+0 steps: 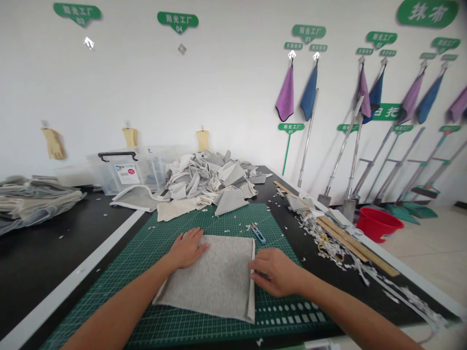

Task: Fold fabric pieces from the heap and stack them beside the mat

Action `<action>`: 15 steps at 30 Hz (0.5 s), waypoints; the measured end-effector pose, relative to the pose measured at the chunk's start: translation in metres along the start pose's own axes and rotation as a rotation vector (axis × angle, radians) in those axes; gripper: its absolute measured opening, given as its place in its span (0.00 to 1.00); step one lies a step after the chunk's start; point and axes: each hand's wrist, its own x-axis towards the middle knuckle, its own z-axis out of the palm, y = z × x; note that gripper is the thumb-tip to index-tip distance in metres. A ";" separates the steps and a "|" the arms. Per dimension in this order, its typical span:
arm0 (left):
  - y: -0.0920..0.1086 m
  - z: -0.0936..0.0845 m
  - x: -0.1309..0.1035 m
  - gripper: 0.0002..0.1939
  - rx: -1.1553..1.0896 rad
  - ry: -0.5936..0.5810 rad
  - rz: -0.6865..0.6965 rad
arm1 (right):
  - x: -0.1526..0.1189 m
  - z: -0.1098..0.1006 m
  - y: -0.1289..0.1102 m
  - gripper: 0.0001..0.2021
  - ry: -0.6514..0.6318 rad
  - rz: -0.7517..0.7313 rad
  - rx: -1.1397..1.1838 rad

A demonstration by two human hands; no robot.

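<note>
A grey piece of fabric (219, 279), roughly square and with a seam along its right edge, lies on the green cutting mat (146, 253). My left hand (188, 248) rests flat on the fabric's upper left corner, fingers spread. At the right edge, my right hand (273, 272) has its thumb and fingers closed on the fabric's border. Just beyond the fabric, blue-handled thread snips (258, 233) lie on the mat.
A heap of grey and cream cloth pieces (207, 175) sits behind the mat, beside a clear plastic box (126, 170). Folded cloths (36, 199) are stacked at left. Wooden strips (357, 245) and white scraps (314, 231) line the right side. A red bucket (379, 223) stands beyond the table.
</note>
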 end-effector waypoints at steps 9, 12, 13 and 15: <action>-0.001 0.002 0.001 0.38 -0.008 -0.001 0.004 | -0.006 0.001 -0.006 0.12 -0.003 0.046 -0.031; -0.001 0.002 0.001 0.38 -0.009 0.000 0.005 | -0.001 -0.004 -0.004 0.13 0.034 0.076 0.009; -0.001 0.002 0.001 0.38 -0.008 0.000 0.003 | 0.001 -0.004 -0.005 0.15 0.012 0.084 0.026; -0.001 0.002 0.001 0.38 -0.005 -0.001 -0.002 | 0.003 -0.002 -0.012 0.22 -0.080 0.098 0.075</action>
